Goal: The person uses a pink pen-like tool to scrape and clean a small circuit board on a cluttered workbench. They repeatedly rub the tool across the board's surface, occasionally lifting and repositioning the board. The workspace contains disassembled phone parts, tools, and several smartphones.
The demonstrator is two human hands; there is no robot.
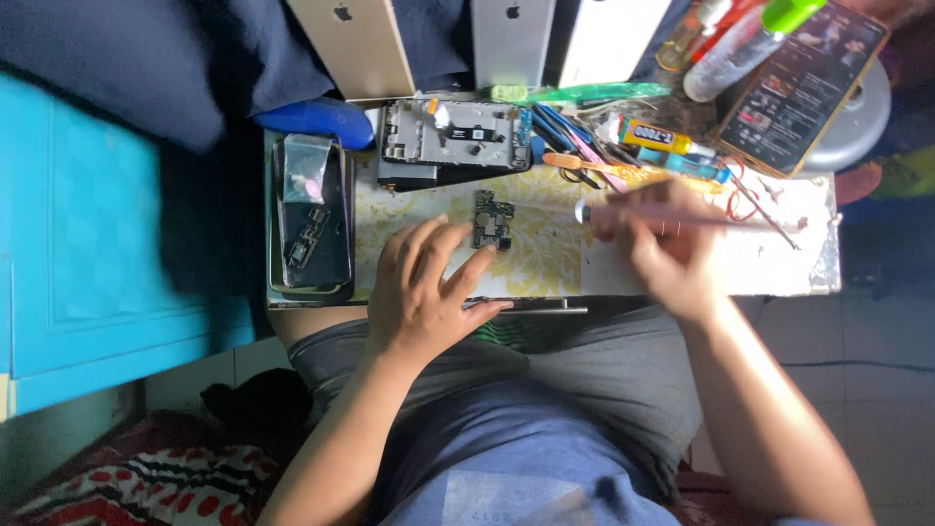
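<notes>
Bench check: I'm steadying a small circuit board (493, 219) w/ my left hand (424, 292) while my right hand (662, 248) is bringing a thin tool (682, 216) in.

Board is lying flat on the yellow-patterned mat (545, 253), mid-bench, just below the opened phone chassis (456, 136). Left hand is lying open, palm down, fingertips touching or just beside the board's left edge; not gripping anything. Right hand is closing round the tool's shaft; it's blurred, so the exact grip isn't clear, tip pointing left toward the board, apart from it yet. Judgement: I'm better off keeping left fingers pinning the edge only, off the components, and working the tip in low and slow. A second board (308, 239) is sitting on a dark phone at left. Tweezers & bottles are crowding the top right; I'm keeping clear of them.
</notes>
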